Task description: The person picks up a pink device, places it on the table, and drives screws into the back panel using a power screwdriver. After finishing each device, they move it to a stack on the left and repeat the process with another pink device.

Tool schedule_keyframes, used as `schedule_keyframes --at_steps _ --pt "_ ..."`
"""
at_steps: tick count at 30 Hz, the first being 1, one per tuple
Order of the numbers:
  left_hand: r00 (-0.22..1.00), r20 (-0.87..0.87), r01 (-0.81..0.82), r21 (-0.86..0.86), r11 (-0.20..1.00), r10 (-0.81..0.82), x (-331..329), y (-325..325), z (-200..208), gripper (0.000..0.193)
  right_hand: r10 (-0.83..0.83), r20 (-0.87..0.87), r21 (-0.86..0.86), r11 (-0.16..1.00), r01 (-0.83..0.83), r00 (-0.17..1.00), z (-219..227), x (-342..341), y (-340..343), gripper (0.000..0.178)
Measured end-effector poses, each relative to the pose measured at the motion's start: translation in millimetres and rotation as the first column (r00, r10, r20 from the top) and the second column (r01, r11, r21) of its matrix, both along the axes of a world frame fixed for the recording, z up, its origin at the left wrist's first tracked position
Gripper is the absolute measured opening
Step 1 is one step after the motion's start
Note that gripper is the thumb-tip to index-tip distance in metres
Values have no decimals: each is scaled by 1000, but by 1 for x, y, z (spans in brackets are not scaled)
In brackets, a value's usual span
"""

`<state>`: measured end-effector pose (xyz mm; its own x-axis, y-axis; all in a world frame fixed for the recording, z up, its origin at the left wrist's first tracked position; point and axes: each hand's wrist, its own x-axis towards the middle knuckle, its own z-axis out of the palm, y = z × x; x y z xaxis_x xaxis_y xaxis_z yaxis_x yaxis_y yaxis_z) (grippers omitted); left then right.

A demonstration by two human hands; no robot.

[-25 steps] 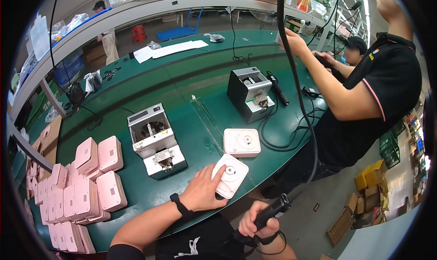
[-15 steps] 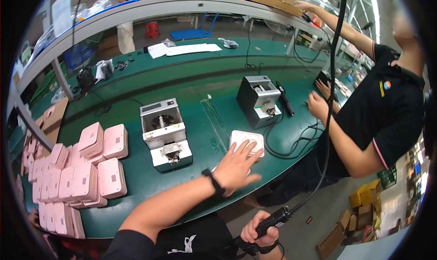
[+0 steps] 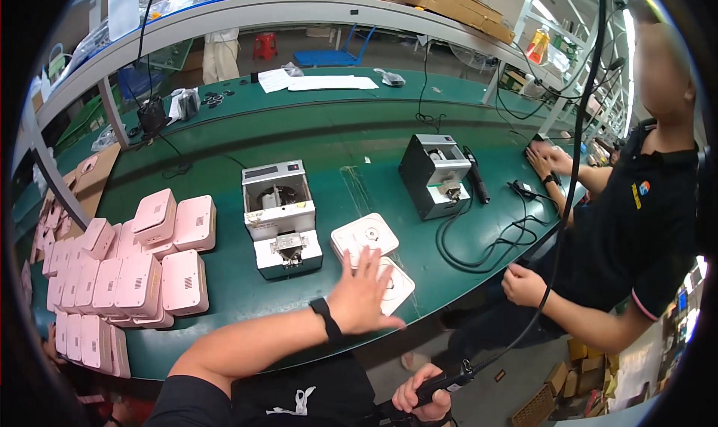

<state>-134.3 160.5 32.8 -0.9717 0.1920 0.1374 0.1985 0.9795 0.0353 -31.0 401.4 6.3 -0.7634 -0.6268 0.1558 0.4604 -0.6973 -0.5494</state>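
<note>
My left hand [image 3: 363,296], fingers spread and a black band on the wrist, rests over two pale pink square casings on the green bench. The farther casing [image 3: 365,236] shows a round fitting on its top face. Partly under my palm lies the nearer casing [image 3: 398,285], its left side hidden. Below the bench's front edge, my right hand [image 3: 422,395] grips a black electric screwdriver [image 3: 447,382] with a cord running up from its end. Left of the casings stands a grey-and-white screw feeder [image 3: 278,221].
Stacked pink casings [image 3: 138,277] fill the bench's left end. A second screw feeder [image 3: 435,176] stands right of centre, beside another black screwdriver [image 3: 476,176] and coiled cable [image 3: 479,251]. A co-worker in a black shirt [image 3: 624,217] stands at the right. A black cord [image 3: 580,150] hangs across the view.
My left hand and the casings have shifted left; the second casing now shows more. The co-worker's raised arm has come down to the bench. My right hand still holds the screwdriver.
</note>
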Motion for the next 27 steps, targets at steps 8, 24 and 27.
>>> schedule_keyframes --at_steps 8,24,27 --pt "993 -27 -116 -26 993 115 -61 7 -23 64 92 -10 -2 996 -92 996 11 -6 -25 43" --pt "914 361 -256 162 953 184 -173 -38 9 33 497 301 -81 863 -498 814 -223 -59 92 38" --pt "911 328 -274 22 962 252 -209 -50 6 32 466 568 -109 859 -499 678 -329 -138 148 42"
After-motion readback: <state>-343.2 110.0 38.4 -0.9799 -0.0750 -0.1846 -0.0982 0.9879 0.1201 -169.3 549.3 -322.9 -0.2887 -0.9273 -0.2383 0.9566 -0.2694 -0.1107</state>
